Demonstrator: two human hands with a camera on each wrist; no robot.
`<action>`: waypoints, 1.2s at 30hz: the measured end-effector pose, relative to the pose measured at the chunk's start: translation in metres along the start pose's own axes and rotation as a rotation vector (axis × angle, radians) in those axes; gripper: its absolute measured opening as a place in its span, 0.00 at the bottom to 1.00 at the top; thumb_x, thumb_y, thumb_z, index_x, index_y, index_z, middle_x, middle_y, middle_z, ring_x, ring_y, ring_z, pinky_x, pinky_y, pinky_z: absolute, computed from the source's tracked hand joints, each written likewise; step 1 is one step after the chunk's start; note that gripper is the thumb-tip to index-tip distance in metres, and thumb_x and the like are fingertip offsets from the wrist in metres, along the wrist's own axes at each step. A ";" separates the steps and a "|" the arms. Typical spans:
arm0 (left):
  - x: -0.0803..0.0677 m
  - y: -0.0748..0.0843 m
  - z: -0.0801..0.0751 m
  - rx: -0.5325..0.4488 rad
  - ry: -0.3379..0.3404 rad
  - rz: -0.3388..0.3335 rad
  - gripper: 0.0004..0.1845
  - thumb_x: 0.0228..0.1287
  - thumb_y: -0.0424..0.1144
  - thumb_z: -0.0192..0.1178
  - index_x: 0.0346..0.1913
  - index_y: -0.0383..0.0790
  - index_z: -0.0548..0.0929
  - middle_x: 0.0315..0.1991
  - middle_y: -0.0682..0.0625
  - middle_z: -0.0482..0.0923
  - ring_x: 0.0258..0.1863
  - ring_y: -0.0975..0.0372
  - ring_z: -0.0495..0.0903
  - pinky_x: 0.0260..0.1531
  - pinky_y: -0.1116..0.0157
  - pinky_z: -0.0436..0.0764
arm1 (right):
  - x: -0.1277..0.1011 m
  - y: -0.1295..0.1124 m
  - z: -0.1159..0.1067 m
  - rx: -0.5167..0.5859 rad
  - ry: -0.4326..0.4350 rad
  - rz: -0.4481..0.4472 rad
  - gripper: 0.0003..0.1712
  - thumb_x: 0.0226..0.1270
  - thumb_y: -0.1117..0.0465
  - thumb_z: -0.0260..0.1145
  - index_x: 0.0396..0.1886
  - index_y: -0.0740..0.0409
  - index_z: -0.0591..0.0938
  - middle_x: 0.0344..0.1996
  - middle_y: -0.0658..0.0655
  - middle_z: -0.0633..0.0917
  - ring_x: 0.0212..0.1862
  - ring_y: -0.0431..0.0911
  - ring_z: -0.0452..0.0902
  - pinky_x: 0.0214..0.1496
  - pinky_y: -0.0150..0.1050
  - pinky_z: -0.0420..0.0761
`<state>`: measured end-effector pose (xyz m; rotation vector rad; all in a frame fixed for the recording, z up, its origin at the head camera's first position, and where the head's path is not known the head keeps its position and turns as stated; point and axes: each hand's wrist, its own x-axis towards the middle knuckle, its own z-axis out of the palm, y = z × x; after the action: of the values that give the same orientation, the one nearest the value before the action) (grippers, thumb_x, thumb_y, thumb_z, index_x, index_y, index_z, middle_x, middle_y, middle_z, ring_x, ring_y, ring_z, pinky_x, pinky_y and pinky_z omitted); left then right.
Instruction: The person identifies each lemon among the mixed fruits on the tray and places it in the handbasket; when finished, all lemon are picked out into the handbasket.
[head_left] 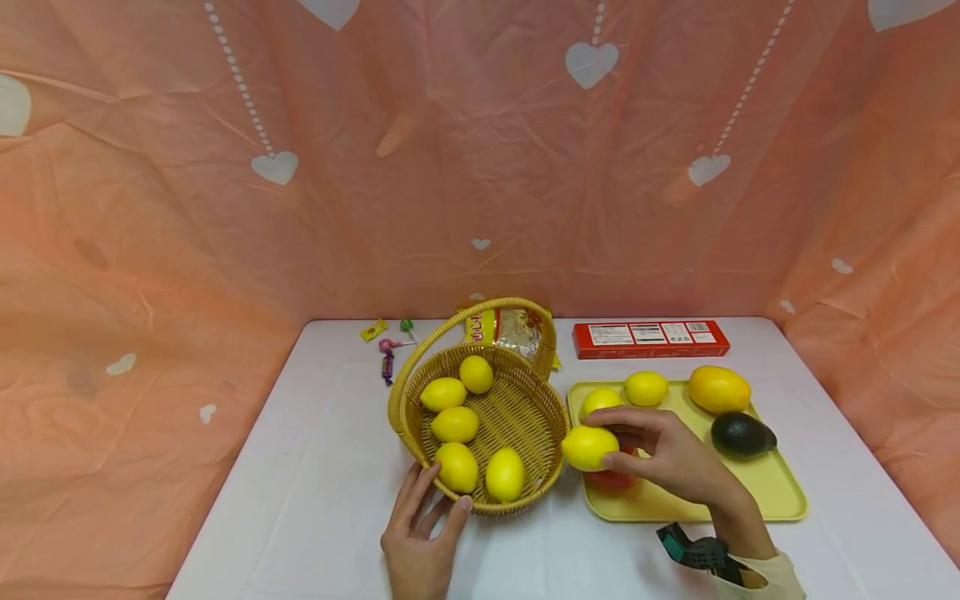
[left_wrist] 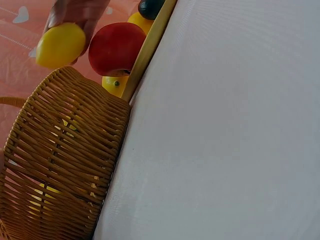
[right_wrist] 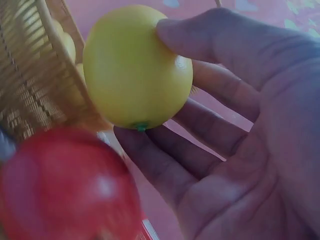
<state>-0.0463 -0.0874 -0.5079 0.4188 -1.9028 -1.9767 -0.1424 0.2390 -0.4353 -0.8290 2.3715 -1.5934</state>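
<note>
The right hand (head_left: pixel 667 454) pinched a lemon (head_left: pixel 589 447) just beside the basket (head_left: pixel 525 412) that the left hand (head_left: pixel 420 533) steadied open-fingered; its light fingertip grip risked dropping it outside the rim.

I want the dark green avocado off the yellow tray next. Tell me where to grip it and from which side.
Grip the dark green avocado across its rounded middle, coming from above. It lies on its side on the yellow tray, its top clear, with an orange-yellow mango just behind it.
</note>
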 end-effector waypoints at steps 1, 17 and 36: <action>0.000 0.000 0.000 -0.001 0.000 0.000 0.30 0.62 0.29 0.81 0.67 0.41 0.88 0.80 0.36 0.69 0.67 0.60 0.82 0.59 0.67 0.89 | 0.003 0.000 0.003 0.012 -0.016 -0.007 0.25 0.75 0.65 0.75 0.69 0.56 0.86 0.63 0.56 0.89 0.60 0.42 0.87 0.65 0.31 0.88; 0.002 -0.001 0.001 -0.027 0.009 0.026 0.29 0.61 0.28 0.81 0.66 0.42 0.89 0.80 0.37 0.69 0.66 0.72 0.80 0.59 0.69 0.89 | 0.054 -0.020 0.042 -0.217 -0.180 -0.075 0.22 0.72 0.58 0.78 0.64 0.43 0.89 0.62 0.47 0.90 0.55 0.41 0.84 0.56 0.37 0.91; -0.001 0.001 0.001 0.002 0.006 0.014 0.29 0.62 0.32 0.82 0.66 0.39 0.88 0.80 0.37 0.70 0.69 0.63 0.79 0.59 0.67 0.90 | 0.081 -0.028 0.093 -0.285 -0.335 -0.140 0.21 0.66 0.59 0.82 0.58 0.48 0.91 0.55 0.44 0.91 0.55 0.36 0.83 0.66 0.40 0.88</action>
<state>-0.0456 -0.0865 -0.5070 0.4100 -1.8995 -1.9628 -0.1600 0.1136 -0.4355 -1.2328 2.3611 -1.0624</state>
